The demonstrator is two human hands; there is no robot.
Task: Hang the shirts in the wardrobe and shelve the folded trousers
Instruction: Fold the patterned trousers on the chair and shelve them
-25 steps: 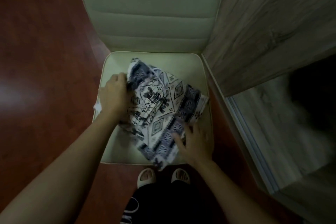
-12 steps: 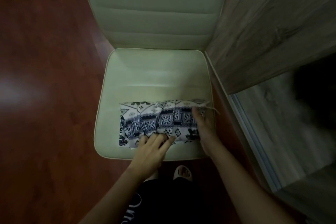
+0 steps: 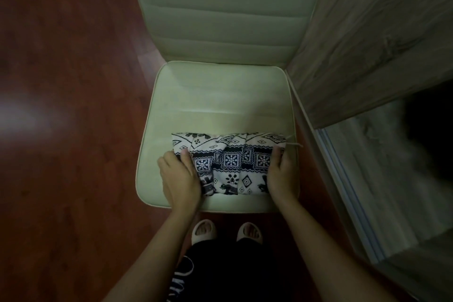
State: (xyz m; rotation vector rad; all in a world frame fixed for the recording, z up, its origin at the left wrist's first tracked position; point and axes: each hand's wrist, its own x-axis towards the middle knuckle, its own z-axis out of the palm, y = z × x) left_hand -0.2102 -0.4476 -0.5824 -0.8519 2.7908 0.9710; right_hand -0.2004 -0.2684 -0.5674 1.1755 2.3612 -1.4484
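A pair of folded trousers (image 3: 230,162), white with a dark blue patterned band, lies as a flat rectangle near the front edge of a pale green chair seat (image 3: 220,95). My left hand (image 3: 180,176) grips the bundle's left end, thumb on top. At the right end my right hand (image 3: 279,174) holds it the same way. A thin drawstring (image 3: 295,144) sticks out past the right end. No shirts or hangers are in view.
The chair's padded backrest (image 3: 225,12) rises behind the seat. A wood-grain wardrobe panel (image 3: 372,39) stands close on the right, with a sliding-door rail (image 3: 343,179) and a dark opening (image 3: 431,130) beyond. Reddish wooden floor (image 3: 68,130) spreads left. My slippered feet (image 3: 226,230) stand below the seat.
The loose patterned cloth was folded down into a flat rectangle at the seat's front. My left hand moved from the front edge to the left end; both hands now clasp the ends.
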